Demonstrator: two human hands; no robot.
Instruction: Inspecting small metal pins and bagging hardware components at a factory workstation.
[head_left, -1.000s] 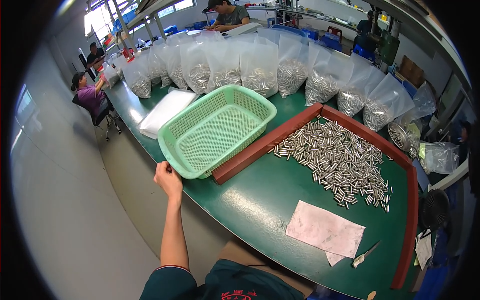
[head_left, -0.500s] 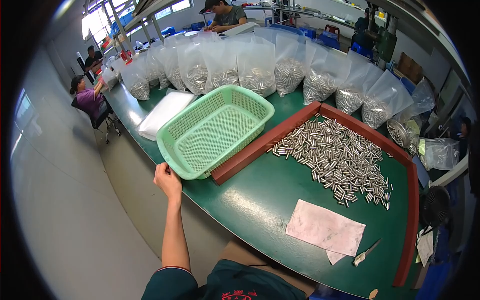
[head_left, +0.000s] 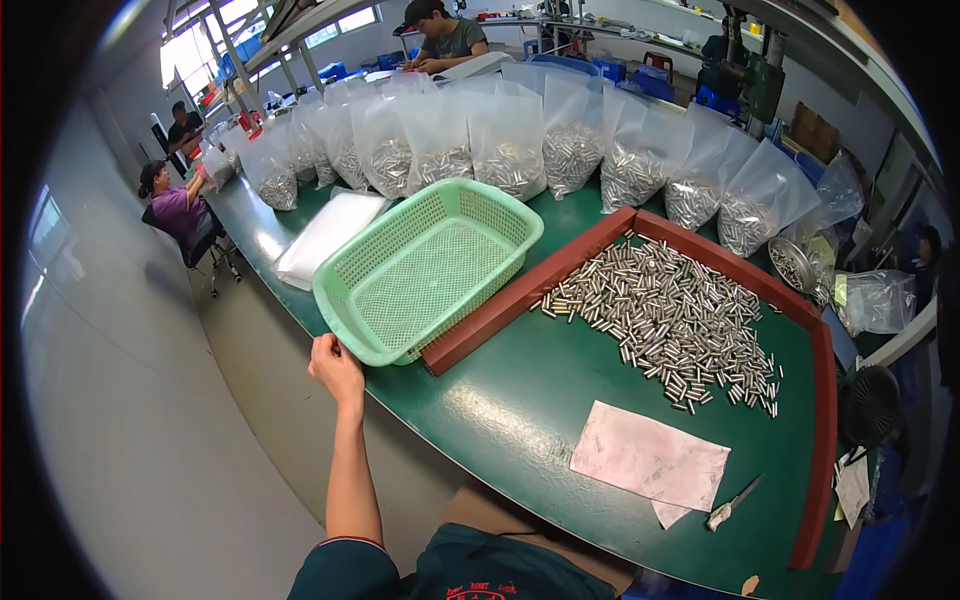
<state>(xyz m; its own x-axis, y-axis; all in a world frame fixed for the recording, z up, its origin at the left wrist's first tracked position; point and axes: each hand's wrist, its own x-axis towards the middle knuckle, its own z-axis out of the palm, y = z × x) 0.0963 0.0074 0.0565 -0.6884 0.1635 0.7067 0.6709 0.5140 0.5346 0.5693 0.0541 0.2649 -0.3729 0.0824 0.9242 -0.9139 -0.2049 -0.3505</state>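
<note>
though one left hand curls beside one basket, its fingers' grip is unclear.

dark green shirt, short sleeve, thin red trim, red print

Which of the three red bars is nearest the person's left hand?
The left bar, running beside the green basket: its front end is closest to the left hand. The back bar and the right bar both lie farther off.
</note>
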